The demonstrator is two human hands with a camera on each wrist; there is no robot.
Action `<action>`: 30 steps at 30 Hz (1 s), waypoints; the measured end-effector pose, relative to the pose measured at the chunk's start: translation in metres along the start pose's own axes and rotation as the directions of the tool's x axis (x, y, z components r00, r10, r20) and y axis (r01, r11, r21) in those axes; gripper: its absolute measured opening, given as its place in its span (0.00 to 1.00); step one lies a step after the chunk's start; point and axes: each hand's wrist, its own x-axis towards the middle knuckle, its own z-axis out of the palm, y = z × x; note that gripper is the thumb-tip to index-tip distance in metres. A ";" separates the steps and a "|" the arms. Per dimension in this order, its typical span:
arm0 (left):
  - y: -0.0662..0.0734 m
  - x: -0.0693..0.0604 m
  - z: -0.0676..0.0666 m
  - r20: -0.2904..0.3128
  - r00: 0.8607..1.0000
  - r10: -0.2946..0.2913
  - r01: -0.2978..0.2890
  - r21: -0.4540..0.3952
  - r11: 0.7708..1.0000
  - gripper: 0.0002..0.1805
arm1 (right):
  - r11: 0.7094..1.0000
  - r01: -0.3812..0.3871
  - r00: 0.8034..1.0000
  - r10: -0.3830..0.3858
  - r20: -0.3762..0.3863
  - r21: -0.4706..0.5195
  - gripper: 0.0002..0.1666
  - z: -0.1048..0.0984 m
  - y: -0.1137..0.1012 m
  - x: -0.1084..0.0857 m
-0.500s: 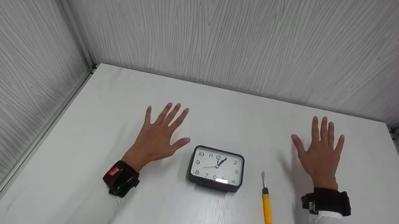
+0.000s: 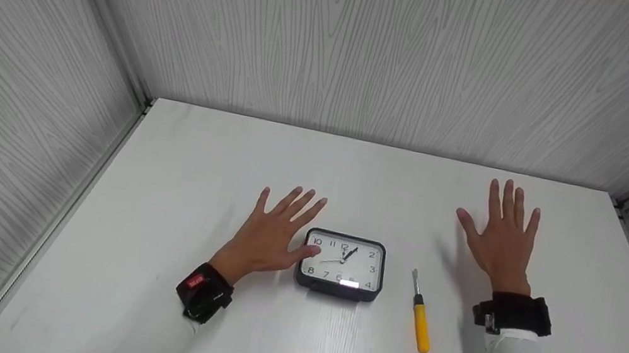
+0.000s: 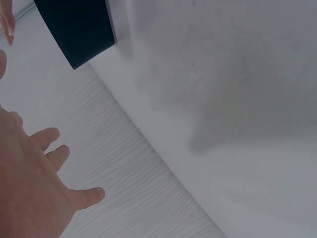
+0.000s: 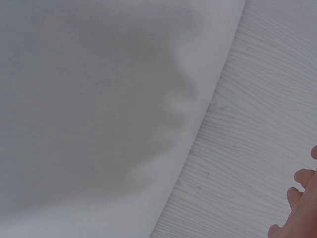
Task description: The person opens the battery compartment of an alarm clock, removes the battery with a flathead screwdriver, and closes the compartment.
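Bc L thumb [image 2: 305, 253] overlaps clock [image 2: 342, 265], 9's hidden.

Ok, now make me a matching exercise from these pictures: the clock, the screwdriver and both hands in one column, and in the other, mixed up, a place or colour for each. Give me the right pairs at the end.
Column one:
1. clock
2. left hand
3. screwdriver
4. right hand

Column two:
A. yellow-handled, lying on its side
B. to the right of the screwdriver
C. black-framed, with a white face
D. overlapping the clock's left edge in the head view

Right pairs: 1-C, 2-D, 3-A, 4-B.
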 end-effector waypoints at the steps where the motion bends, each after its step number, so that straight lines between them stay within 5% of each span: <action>1: 0.001 0.000 0.000 0.005 1.000 0.003 -0.003 0.003 1.000 0.44 | 1.000 0.003 1.000 -0.003 -0.002 0.003 0.51 0.000 -0.001 0.001; 19: 0.027 0.004 0.014 0.122 0.986 0.116 -0.114 -0.028 0.993 0.46 | 0.999 0.030 1.000 -0.030 -0.003 0.024 0.50 0.001 -0.006 0.002; 30: 0.036 0.005 0.020 0.215 0.968 0.129 -0.121 -0.048 0.991 0.50 | 0.999 0.029 0.999 -0.030 0.023 0.028 0.50 -0.001 -0.013 0.000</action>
